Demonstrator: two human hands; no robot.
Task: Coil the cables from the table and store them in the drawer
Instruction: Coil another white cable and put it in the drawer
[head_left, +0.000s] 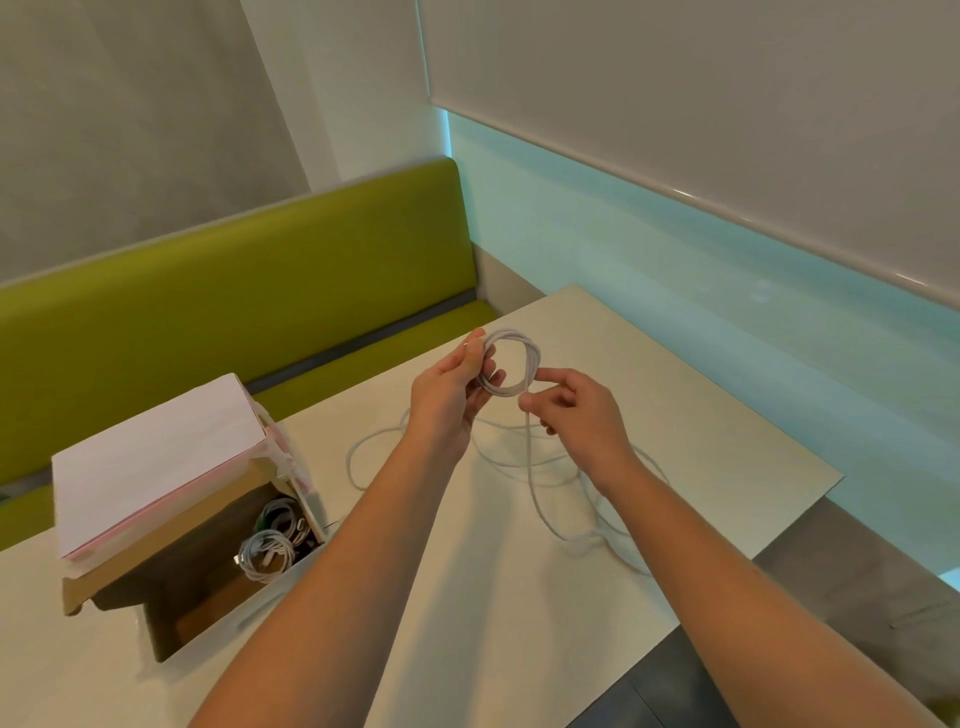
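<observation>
1. Both hands hold a white cable (530, 457) above the worktop (701, 447): left hand (452, 387) fingers grip its coil (511, 364), right hand (576, 405) fingers pinch the strand.
2. Loose loops lie below the coil.
3. Left of the coil, a drawer (218, 582) holds coiled cables (267, 553).

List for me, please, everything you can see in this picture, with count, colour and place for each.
Coil in hand: one, white, held up over the table's far half.
Loose cable: white loops, count unclear, lying on the table under the hands.
Stored coils: at least two, white, inside the open drawer.
Drawer: one, brown, pulled open at the left.
Drawer box: one, pale pink top, on the table's left.
Table: one, cream.
Bench: one, green, behind the table.
Blind: one, white, upper right.
Left hand: grips the coil.
Right hand: pinches the strand below the coil.
</observation>
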